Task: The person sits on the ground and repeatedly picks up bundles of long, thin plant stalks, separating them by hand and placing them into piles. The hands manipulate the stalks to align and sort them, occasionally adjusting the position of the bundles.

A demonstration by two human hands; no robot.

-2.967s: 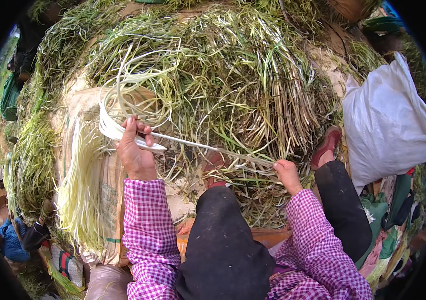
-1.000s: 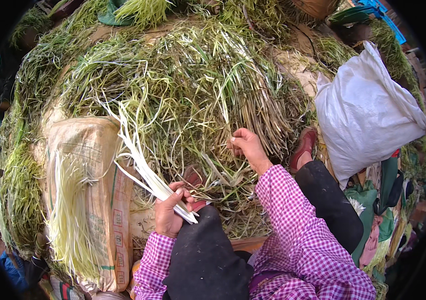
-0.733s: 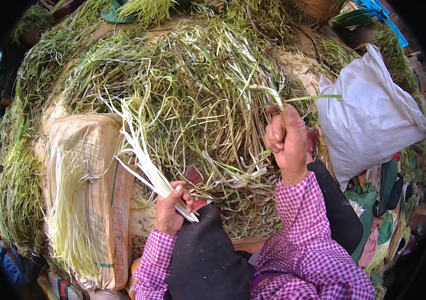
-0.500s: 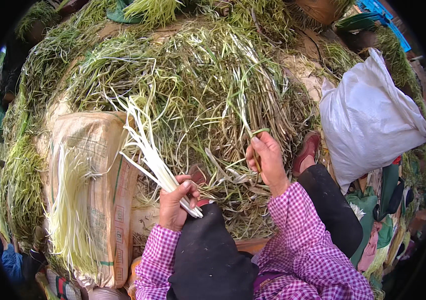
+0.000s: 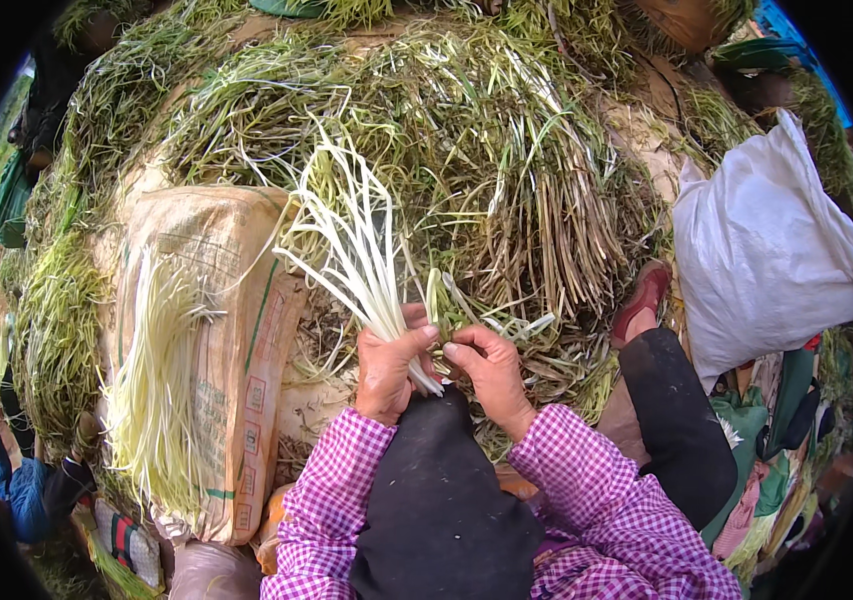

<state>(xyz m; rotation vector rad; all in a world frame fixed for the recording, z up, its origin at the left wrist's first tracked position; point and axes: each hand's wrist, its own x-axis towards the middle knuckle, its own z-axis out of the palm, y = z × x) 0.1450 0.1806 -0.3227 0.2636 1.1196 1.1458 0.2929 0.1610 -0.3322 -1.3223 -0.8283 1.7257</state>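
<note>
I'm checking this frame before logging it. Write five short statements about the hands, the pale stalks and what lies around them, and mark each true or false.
1. The left hand is closed around a bunch of pale stalks. True.
2. The right hand is resting on the white bag. False: it is at the base of the bunch, right beside the left hand, apart from the bag.
3. Trimmed pale stalks lie on a tan woven sack to the person's left. True.
4. The sleeves are plain blue. False: they are pink and white checked.
5. The held bunch points down toward the lap. False: it fans upward, away from the person, over the green heap.
</note>
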